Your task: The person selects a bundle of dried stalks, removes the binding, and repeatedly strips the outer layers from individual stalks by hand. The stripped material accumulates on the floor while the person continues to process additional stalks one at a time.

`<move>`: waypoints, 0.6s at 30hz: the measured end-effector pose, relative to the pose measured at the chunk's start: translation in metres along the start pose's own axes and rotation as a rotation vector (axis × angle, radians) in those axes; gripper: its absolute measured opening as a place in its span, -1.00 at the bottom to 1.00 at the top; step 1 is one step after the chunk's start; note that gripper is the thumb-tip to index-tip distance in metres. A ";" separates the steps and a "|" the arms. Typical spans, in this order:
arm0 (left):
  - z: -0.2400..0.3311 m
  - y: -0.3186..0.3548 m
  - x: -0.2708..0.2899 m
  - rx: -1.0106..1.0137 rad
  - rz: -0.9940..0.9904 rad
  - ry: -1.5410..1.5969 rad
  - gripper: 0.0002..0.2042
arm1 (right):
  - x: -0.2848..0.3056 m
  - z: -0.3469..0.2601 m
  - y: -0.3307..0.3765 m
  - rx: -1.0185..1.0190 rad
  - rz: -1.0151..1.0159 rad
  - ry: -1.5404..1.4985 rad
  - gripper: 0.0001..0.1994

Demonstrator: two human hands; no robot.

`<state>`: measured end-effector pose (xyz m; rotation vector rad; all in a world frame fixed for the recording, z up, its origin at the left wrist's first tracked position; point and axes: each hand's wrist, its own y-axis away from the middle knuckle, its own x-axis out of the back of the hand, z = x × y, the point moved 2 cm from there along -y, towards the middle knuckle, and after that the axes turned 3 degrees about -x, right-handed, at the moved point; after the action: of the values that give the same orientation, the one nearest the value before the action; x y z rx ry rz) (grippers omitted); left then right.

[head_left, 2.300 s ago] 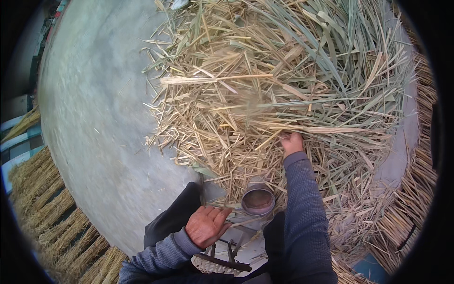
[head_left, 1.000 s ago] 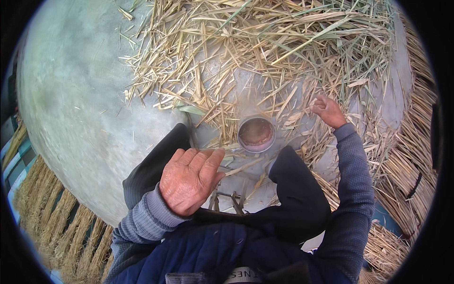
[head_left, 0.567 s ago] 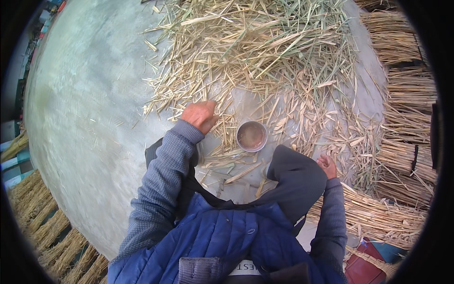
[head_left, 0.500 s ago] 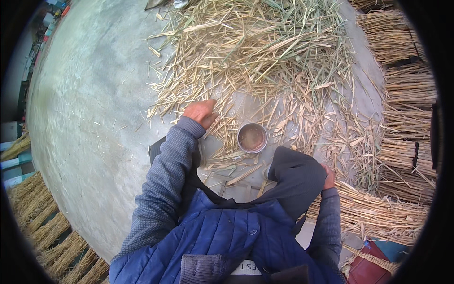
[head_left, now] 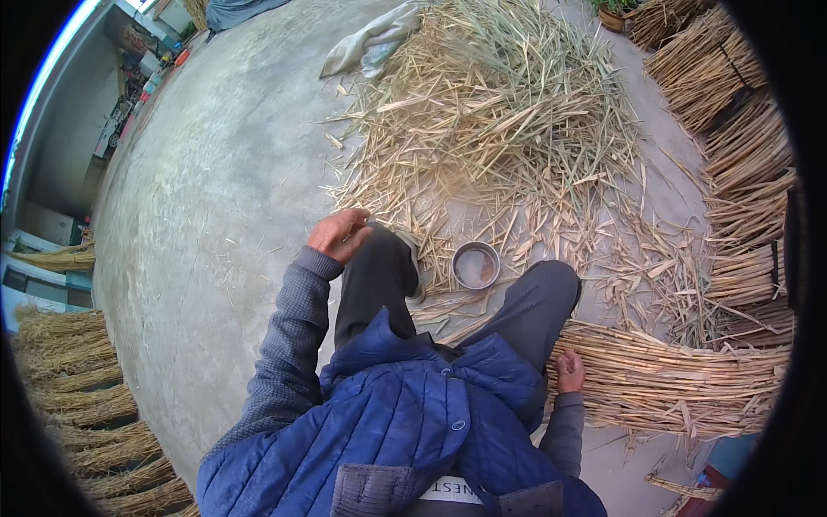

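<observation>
From my remote seat I see the left hand (head_left: 338,234) raised above the left knee, fingers loosely curled and spread, holding nothing; the bare grey concrete floor (head_left: 207,215) lies under it. The right hand (head_left: 569,372) hangs low beside the right thigh, its fingers bent down onto the near end of the long bundle of straight tan reed stalks (head_left: 680,383) lying flat on the ground. I cannot tell whether those fingers are closed around any stalks or only resting on them.

The bundle stretches away from that hand toward 3 o'clock, its cut ends at the hand. The small round grey metal bowl (head_left: 475,264) sits on the floor between the knees, at about 11 o'clock from the right hand and at 3 o'clock from the left hand, apart from both.

Beyond the bowl, at 12 o'clock, spreads the big loose heap of pale split straw and husk (head_left: 500,138). More tied reed sheaves (head_left: 732,95) are stacked at 1 to 2 o'clock along the edge, and others (head_left: 86,414) at 8 o'clock. A crumpled pale cloth sack (head_left: 370,43) lies at the heap's far left edge.
</observation>
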<state>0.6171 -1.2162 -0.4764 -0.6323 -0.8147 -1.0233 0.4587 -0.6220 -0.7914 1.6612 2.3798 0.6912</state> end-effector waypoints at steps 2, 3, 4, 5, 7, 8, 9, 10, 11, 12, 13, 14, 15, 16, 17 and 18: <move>-0.011 0.040 0.015 0.084 0.027 -0.065 -0.70 | -0.003 0.014 -0.007 0.012 0.004 -0.018 -0.67; -0.018 0.059 0.019 0.127 0.053 -0.094 -0.70 | -0.004 0.021 -0.009 -0.012 0.018 -0.015 -0.67; -0.025 0.079 0.023 0.184 0.048 -0.132 -0.70 | -0.006 0.026 -0.012 0.009 -0.013 -0.033 -0.66; -0.032 0.097 0.026 0.229 0.051 -0.161 -0.71 | -0.009 0.031 -0.016 0.003 -0.033 -0.043 -0.65; -0.043 0.123 0.030 0.287 0.060 -0.199 -0.71 | -0.015 0.038 -0.022 0.002 -0.044 -0.061 -0.64; -0.045 0.134 0.032 0.303 0.062 -0.209 -0.72 | -0.018 0.041 -0.022 0.001 -0.036 -0.069 -0.65; -0.047 0.142 0.034 0.320 0.062 -0.220 -0.72 | -0.020 0.044 -0.021 -0.020 -0.026 -0.073 -0.66; -0.047 0.146 0.035 0.340 0.046 -0.230 -0.71 | -0.022 0.045 -0.019 0.011 -0.030 -0.069 -0.68; -0.045 0.147 0.035 0.280 0.037 -0.273 -0.71 | -0.022 0.046 -0.017 0.024 -0.031 -0.060 -0.70; -0.042 0.147 0.034 0.215 0.028 -0.315 -0.70 | -0.021 0.047 -0.014 0.036 -0.023 -0.050 -0.72; -0.038 0.145 0.034 0.146 0.018 -0.360 -0.69 | -0.019 0.049 -0.010 0.009 -0.041 -0.039 -0.73; -0.036 0.143 0.034 0.192 0.005 -0.340 -0.68 | -0.016 0.052 -0.005 -0.022 -0.055 -0.026 -0.75; -0.034 0.142 0.031 0.238 -0.006 -0.321 -0.68 | -0.013 0.055 0.000 -0.047 -0.059 0.002 -0.77; -0.033 0.140 0.030 0.246 -0.007 -0.290 -0.67 | -0.010 0.059 0.005 -0.020 -0.044 0.000 -0.77; -0.033 0.140 0.029 0.304 -0.038 -0.301 -0.67 | -0.006 0.066 0.012 0.009 -0.015 0.014 -0.78; -0.034 0.139 0.028 0.321 -0.061 -0.301 -0.66 | -0.002 0.073 0.018 0.051 -0.004 0.011 -0.79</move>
<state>0.7618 -1.2012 -0.4840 -0.4920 -1.2407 -0.8371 0.5027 -0.5986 -0.8475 1.6765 2.4272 0.6467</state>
